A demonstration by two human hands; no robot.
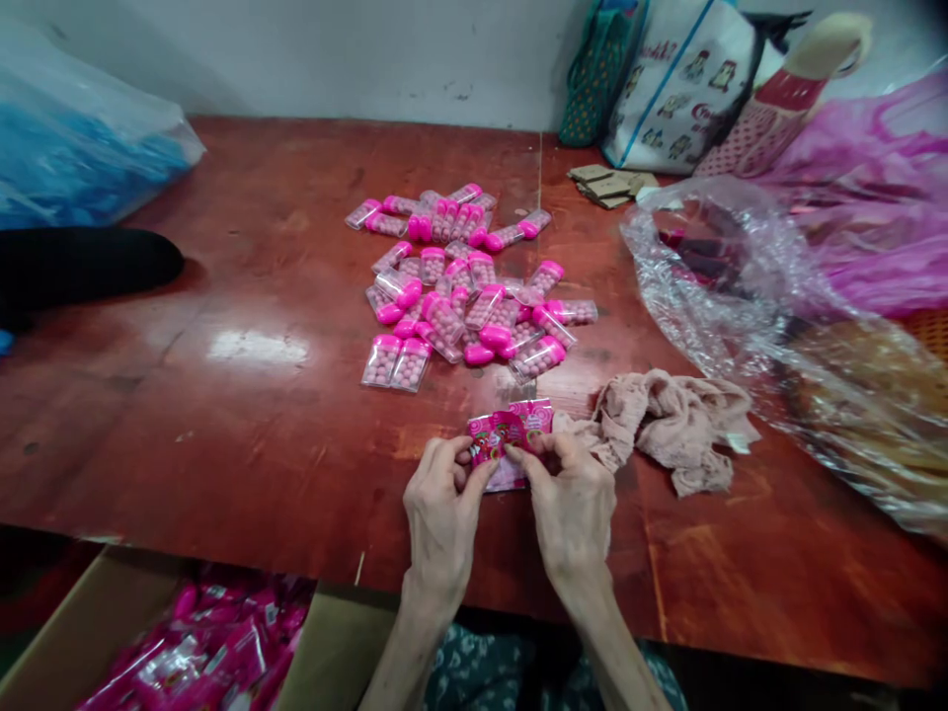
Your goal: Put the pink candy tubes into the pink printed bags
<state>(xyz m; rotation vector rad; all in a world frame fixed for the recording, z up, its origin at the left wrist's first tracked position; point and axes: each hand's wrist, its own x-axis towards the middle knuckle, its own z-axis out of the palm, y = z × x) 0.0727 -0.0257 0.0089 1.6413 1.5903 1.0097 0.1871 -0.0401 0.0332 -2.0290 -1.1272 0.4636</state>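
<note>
Glossy pink wrapping, printed with a small design, made up the packet [498, 434] at the near side of the red-brown table [296, 444], where the left hand [442, 506] pinched one side between thumb and fingers and the right hand [572, 506] gripped the other in the same way. Whether a container was already inside it could not be told, so this one looked only partly done. Beyond it lay a loose heap of clear containers [485, 306] with bright pink caps and pale pink balls inside; none of those visible there appeared wrapped, which suggested that most of this batch was left. Two stood out at the heap's near left edge, side by side. Below the table edge, a cardboard box [352, 637] held many pink packages [244, 642], seemingly finished pieces, though blur hid their contents.
</note>
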